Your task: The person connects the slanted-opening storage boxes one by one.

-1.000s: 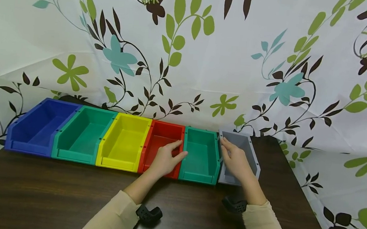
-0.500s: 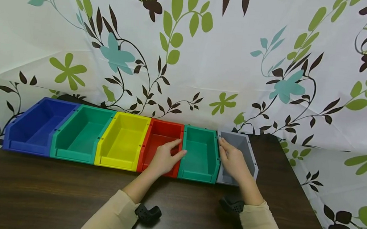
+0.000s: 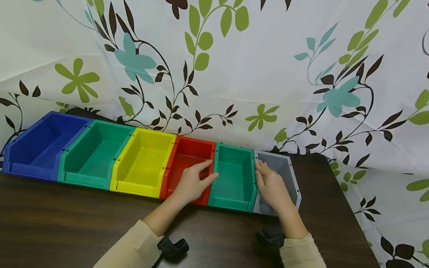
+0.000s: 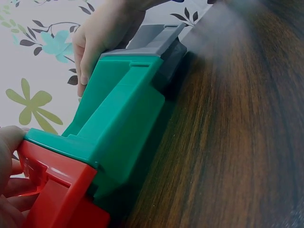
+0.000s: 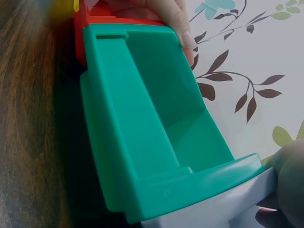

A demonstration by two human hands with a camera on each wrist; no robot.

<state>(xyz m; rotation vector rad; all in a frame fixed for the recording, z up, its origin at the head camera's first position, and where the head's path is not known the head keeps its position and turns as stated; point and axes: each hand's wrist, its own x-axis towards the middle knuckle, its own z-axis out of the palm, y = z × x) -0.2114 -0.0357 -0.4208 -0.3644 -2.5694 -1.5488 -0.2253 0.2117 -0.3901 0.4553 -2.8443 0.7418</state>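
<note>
A green bin (image 3: 233,178) stands between a red bin (image 3: 185,161) and a grey bin (image 3: 282,167) in the head view. My left hand (image 3: 191,185) pinches the adjoining red and green walls, its fingers inside the red bin and its thumb at the green rim. On the other side, my right hand (image 3: 274,190) pinches where the green and grey walls meet, with fingers reaching into the grey bin. Both wrist views show the green bin's rim close against its neighbours. The lower fingers of each hand are partly hidden by the bin walls.
Farther left in the same row are a yellow bin (image 3: 145,162), a second green bin (image 3: 99,153) and a blue bin (image 3: 48,147). All sit on a dark wooden table (image 3: 57,226), before a leaf-patterned cloth (image 3: 226,88).
Both hands keep their places on the bin walls. The grey bin seems to have slid slightly left toward the green one, and the head view has shifted a little.
</note>
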